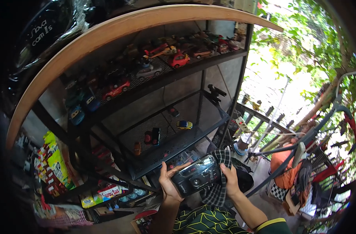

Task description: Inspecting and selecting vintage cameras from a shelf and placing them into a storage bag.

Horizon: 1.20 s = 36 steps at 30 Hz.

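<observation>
In front of me, my left hand [171,182] supports the left end of a black box-like item [195,177]. Its glossy, clear-looking upper part reflects light, and its dark face bears writing and a round detail; exactly what it is I cannot tell. My right hand [231,179] grips a black-and-white checked cloth [215,191] at the item's right end, thumb on top. Part of the cloth hangs below the item, and the right fingers are mostly hidden by it. Just beyond my hands stands a black metal mesh rack [163,163].
Toy cars, among them a red one [179,60], crowd the upper shelf [178,73]. A blue-and-yellow toy car [184,125] and several others sit on the lower mesh shelf. Snack packets [56,163] hang left. A curved wooden board edge [154,14] juts overhead. An orange cloth [283,166] lies right.
</observation>
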### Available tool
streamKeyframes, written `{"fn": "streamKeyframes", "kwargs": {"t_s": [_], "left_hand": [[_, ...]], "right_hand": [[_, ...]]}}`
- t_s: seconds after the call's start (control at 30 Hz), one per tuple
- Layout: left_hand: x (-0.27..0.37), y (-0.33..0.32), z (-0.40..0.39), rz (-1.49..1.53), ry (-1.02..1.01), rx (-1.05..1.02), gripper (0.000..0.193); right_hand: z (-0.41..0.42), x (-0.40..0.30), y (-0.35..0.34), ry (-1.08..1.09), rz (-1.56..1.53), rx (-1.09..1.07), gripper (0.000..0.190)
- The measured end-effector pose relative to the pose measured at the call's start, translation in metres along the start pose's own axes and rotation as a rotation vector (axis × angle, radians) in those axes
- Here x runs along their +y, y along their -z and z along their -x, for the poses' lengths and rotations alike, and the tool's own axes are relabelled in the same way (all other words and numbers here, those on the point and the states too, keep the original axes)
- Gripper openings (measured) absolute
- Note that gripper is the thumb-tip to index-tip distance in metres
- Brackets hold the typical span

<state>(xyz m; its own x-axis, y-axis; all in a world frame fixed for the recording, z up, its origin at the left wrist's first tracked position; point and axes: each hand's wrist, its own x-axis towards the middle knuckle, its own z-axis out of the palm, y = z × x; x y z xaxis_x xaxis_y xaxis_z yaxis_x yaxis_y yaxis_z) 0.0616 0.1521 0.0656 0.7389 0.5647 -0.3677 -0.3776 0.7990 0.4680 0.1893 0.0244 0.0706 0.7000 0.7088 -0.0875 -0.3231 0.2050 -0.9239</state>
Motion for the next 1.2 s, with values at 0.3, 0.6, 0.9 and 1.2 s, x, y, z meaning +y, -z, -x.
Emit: {"fn": "streamKeyframes", "kwargs": {"t_s": [0.3,0.6,0.9,1.2], "left_hand": [[-0.028,-0.050,-0.009,-0.210,-0.066,0.018,0.082],[-0.070,-0.095,-0.044,-0.150,-0.389,0.199,0.075],[-0.086,-0.100,-0.037,-0.207,-0.474,0.375,0.069],[-0.098,-0.092,-0.040,-0.325,-0.685,0.579,0.049]], "right_hand": [[-0.055,-0.070,0.041,0.377,0.544,-0.437,0.046],[-0.068,-0.047,0.084,0.690,0.809,-0.201,0.051],[-0.112,-0.070,0.080,0.487,0.596,-0.449,0.050],[-0.093,-0.070,0.054,0.929,0.844,-0.769,0.058]]}}
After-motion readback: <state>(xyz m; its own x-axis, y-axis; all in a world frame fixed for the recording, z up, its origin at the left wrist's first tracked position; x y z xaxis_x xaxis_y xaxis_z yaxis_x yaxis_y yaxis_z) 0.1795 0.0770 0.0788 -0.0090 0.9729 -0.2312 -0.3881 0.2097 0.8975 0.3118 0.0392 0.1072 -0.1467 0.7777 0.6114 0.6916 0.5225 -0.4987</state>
